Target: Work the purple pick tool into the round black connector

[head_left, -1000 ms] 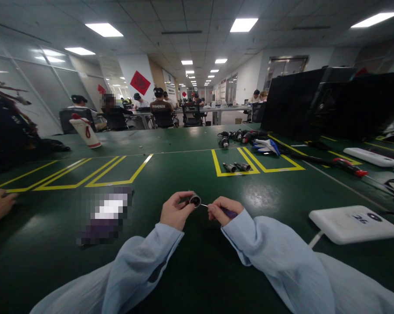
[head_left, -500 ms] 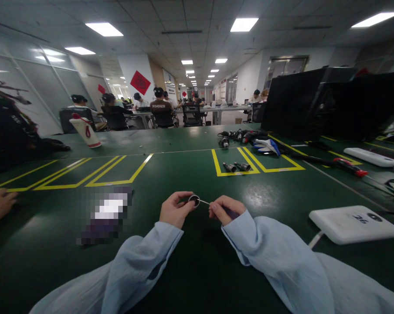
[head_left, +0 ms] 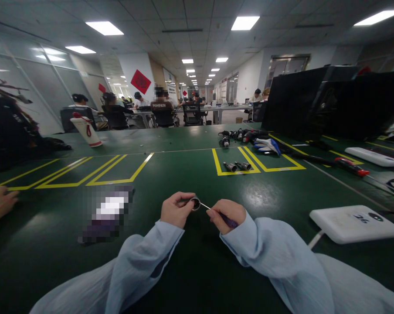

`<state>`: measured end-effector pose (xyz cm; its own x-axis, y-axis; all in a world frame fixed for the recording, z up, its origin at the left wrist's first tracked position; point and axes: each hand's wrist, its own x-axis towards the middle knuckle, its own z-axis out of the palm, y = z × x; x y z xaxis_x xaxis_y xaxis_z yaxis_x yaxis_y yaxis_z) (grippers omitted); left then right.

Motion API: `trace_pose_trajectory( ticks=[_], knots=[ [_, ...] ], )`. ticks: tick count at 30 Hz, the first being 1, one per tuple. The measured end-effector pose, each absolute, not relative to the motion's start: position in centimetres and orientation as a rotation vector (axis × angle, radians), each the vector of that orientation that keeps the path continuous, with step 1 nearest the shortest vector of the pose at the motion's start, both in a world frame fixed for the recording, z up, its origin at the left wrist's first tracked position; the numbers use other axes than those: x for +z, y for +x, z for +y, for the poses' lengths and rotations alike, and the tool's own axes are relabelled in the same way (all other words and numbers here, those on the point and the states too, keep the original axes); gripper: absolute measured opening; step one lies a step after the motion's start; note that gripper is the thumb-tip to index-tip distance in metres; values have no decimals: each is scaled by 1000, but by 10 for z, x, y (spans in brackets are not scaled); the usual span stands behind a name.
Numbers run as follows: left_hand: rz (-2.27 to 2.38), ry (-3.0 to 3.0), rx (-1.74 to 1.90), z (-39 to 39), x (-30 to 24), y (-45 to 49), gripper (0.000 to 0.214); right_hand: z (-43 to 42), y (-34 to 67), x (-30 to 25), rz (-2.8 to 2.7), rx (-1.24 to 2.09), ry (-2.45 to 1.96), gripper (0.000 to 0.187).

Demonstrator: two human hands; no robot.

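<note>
My left hand (head_left: 176, 210) pinches a small round metal piece, a hollow ring-shaped part (head_left: 195, 203), with its open end turned toward my right hand. In my right hand (head_left: 228, 213) is a screwdriver (head_left: 229, 221) with a dark purple handle, the fingers closed round it. Its thin metal shaft points left at the mouth of the ring-shaped part; whether the tip touches the inside is too small to tell. Beyond my hands, two dark metal cylindrical fittings (head_left: 238, 166) lie inside a yellow-taped box on the green table (head_left: 197, 270).
A white power bank (head_left: 355, 224) lies at the right, a blurred-out flat object (head_left: 107, 213) at the left. Another person's hand (head_left: 1, 205) rests at the left edge. A paper cup (head_left: 86, 131), a blue-white glove (head_left: 267, 146) and a red-handled tool (head_left: 350, 166) are farther back.
The ring-shaped part has turned slightly in my left hand. My right hand has tilted, so more of the screwdriver's handle shows and its shaft slopes more steeply.
</note>
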<state>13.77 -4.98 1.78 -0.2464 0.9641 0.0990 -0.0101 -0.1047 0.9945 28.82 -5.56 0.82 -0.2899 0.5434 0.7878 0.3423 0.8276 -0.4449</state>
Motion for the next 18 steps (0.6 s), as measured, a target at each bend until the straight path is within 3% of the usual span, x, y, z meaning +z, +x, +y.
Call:
trace_pose_trajectory(
  ticks=[6, 10, 12, 18],
  knots=[
    [1339, 1168, 1453, -49, 18, 137, 16, -61, 288, 12, -1886, 338, -696, 23],
    [1291, 1226, 1359, -51, 18, 132, 20, -53, 300, 21, -1529, 1087, -847, 31],
    [1242, 1259, 1249, -55, 19, 130, 27, -42, 308, 23, -1309, 1399, -712, 32],
    [1065, 1424, 1022, -75, 21, 127, 44, -16, 319, 15, -875, 1856, -319, 30]
  ],
)
